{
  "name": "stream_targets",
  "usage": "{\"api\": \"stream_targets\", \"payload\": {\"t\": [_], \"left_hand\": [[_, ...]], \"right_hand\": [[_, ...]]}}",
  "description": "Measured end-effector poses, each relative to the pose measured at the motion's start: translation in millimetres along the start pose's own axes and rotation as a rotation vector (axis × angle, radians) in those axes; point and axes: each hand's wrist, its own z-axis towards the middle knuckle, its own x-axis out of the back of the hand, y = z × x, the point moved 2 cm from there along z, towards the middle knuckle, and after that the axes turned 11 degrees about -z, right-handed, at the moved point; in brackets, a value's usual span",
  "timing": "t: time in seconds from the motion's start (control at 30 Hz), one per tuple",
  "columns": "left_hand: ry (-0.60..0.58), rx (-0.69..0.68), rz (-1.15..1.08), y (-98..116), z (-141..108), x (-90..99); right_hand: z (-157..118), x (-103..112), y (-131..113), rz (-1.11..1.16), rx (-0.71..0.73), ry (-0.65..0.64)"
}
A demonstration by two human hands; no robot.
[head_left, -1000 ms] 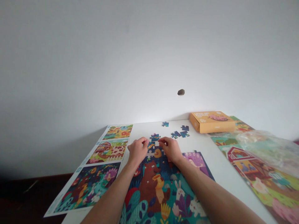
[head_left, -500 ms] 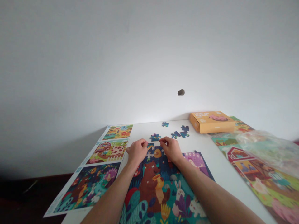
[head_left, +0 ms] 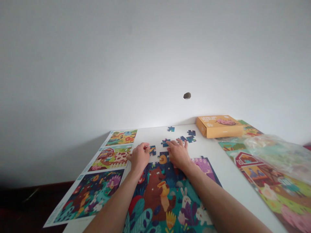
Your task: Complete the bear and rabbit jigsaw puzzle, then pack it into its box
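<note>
A partly assembled jigsaw (head_left: 157, 191) showing a bear and rabbits lies on the white table between my forearms. My left hand (head_left: 140, 157) is closed at its upper left, with thumb and finger on a puzzle piece (head_left: 152, 150) with an orange pattern. My right hand (head_left: 179, 153) has its fingers spread, a fingertip touching a dark blue piece (head_left: 165, 142) that lies on the table. Between my hands, a piece with a yellow round shape (head_left: 163, 158) sits at the jigsaw's top edge.
Loose pieces (head_left: 191, 132) lie behind my right hand. An orange puzzle box (head_left: 220, 126) stands at the back right, beside clear plastic (head_left: 274, 152) over a farm picture (head_left: 272, 184). A printed picture sheet (head_left: 88, 194) lies on the left.
My left hand has drawn the orange-patterned piece left, away from the yellow round one. My right hand's fingers have spread, and the dark blue piece has shifted right.
</note>
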Motion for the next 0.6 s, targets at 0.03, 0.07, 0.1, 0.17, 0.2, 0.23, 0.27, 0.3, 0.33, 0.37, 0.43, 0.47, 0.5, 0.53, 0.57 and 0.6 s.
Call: {"api": "stream_targets", "payload": {"t": [0.03, 0.07, 0.1, 0.17, 0.2, 0.23, 0.27, 0.3, 0.33, 0.37, 0.43, 0.47, 0.5, 0.53, 0.57, 0.6], "left_hand": [[0.004, -0.004, -0.009, 0, 0, -0.2], [0.011, -0.009, -0.023, -1, 0, -0.2], [0.019, -0.016, -0.045, -1, 1, -0.1], [0.036, -0.051, -0.135, -1, 2, -0.1], [0.041, -0.083, -0.209, -1, 2, -0.2], [0.038, -0.123, -0.299, 1, 2, -0.4], [0.024, -0.165, -0.393, 2, 2, -1.0], [-0.001, -0.204, -0.484, 4, 1, -1.9], [-0.034, -0.236, -0.560, 7, -1, -3.0], [-0.073, -0.258, -0.613, 9, -2, -4.3], [-0.138, -0.282, -0.671, 13, -5, -7.0], [-0.158, -0.289, -0.684, 14, -6, -8.0], [-0.173, -0.296, -0.690, 14, -6, -8.9], [-0.184, -0.303, -0.687, 14, -7, -9.6], [-0.192, -0.314, -0.678, 14, -7, -10.2], [-0.204, -0.333, -0.660, 14, -7, -10.6]], "right_hand": [[1, 1, 3, -0.016, -0.043, 0.018], [3, 1, 6, -0.022, -0.078, 0.033], [4, 2, 9, -0.017, -0.102, 0.046], [5, 3, 11, 0.036, -0.122, 0.073], [5, 4, 11, 0.082, -0.117, 0.087], [5, 4, 10, 0.139, -0.100, 0.098], [5, 4, 7, 0.204, -0.070, 0.104], [5, 3, 4, 0.275, -0.031, 0.101], [4, 2, 2, 0.345, 0.009, 0.091], [4, 1, -1, 0.405, 0.044, 0.076], [4, -1, -4, 0.484, 0.075, 0.048], [4, -1, -3, 0.499, 0.068, 0.044], [5, -2, -2, 0.499, 0.046, 0.046], [6, -2, 0, 0.490, 0.014, 0.051], [7, -2, 3, 0.473, -0.025, 0.055], [7, -2, 6, 0.450, -0.070, 0.058]]}}
